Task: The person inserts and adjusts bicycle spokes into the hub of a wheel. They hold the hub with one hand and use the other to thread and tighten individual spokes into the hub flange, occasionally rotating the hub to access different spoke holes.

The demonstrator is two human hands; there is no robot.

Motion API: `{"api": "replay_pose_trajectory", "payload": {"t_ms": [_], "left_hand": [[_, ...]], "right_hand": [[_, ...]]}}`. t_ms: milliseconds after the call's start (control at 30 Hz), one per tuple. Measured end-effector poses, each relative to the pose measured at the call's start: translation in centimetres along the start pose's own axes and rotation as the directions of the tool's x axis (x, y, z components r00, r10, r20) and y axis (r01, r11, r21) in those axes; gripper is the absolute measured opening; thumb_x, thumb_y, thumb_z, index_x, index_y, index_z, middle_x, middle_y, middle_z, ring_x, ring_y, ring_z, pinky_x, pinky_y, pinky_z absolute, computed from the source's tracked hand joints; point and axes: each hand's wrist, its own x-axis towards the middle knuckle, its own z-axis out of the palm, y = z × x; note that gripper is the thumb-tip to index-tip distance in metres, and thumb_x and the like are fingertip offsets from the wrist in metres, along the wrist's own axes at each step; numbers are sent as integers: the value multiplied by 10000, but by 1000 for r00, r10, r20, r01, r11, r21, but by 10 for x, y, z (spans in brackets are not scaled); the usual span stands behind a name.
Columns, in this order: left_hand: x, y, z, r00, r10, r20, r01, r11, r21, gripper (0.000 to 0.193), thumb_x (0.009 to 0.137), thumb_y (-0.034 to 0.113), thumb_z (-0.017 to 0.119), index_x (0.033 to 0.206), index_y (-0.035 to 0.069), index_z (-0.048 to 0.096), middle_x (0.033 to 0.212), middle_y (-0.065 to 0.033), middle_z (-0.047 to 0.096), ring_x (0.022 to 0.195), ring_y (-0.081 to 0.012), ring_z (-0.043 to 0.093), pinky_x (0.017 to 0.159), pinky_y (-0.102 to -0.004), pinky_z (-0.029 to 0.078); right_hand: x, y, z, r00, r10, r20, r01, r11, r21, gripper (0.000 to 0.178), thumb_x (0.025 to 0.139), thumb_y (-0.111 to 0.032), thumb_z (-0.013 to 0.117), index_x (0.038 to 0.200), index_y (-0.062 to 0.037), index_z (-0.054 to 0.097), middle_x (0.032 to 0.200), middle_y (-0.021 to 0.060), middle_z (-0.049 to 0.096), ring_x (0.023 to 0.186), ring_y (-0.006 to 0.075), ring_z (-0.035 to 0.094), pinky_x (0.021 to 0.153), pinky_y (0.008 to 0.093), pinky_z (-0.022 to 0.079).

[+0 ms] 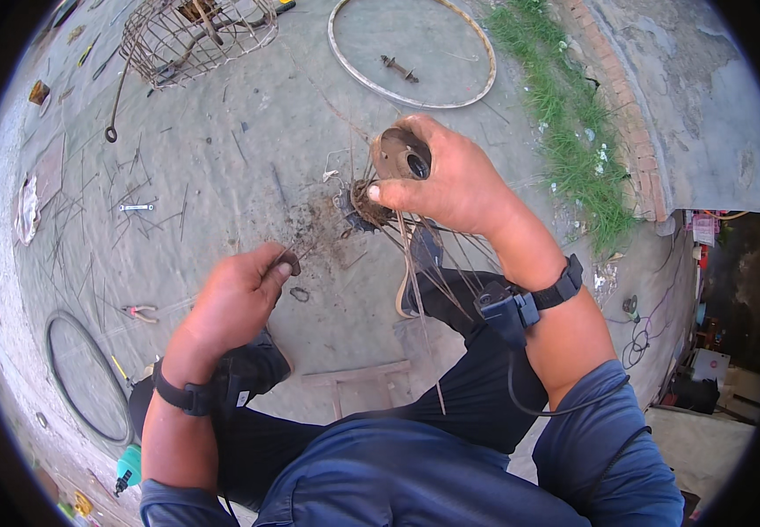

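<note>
My right hand (455,176) is closed around a rusty wheel hub (389,151), thumb in front, with the round flange and its dark centre hole facing up. Long thin spokes (419,307) hang from the hub and spread down over my right leg. Below the flange, dirt and a dark toothed part (352,211) are partly covered by the spokes. My left hand (232,297), lower and to the left, pinches a small brown piece (289,261) between thumb and fingers. Much of that piece is hidden, so its kind is unclear. Loose dirt (310,235) lies between the hands.
Ahead lie a bare wheel rim (331,44), an axle (399,68) and a wire basket (147,44). To the left are a spanner (137,207), pliers (140,313), loose spokes (183,211) and a black tyre (53,351). Grass (564,132) and a brick edge (639,145) border the right.
</note>
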Motion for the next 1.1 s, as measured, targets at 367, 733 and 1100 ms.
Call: {"api": "replay_pose_trajectory", "payload": {"t_ms": [367,733,1100], "left_hand": [[1,-12,-10,942,298,-156,-205,877,435,116,1003,103,671,1103,76,723,934,-186,736,858,-430,707,714,-504,551],[2,-6,-8,931,326,-166,-173,793,584,113,976,113,651,1067,122,718,852,-131,713,779,-395,703,655,-504,540],[-5,16,-16,939,324,-114,-151,686,712,116,898,64,633,993,103,687,782,-122,670,732,-377,693,621,-495,532]], "right_hand": [[0,1,0,993,33,114,-51,986,156,791,714,-572,860,1222,15,707,1130,191,764,1046,315,733,943,398,563],[-2,-13,3,998,-21,62,28,992,-121,897,669,-595,873,1287,29,689,1154,262,760,1079,419,741,938,462,593],[-7,-23,7,995,-75,60,88,964,-251,928,655,-563,871,1341,30,673,1241,241,742,1137,419,723,967,467,591]]}}
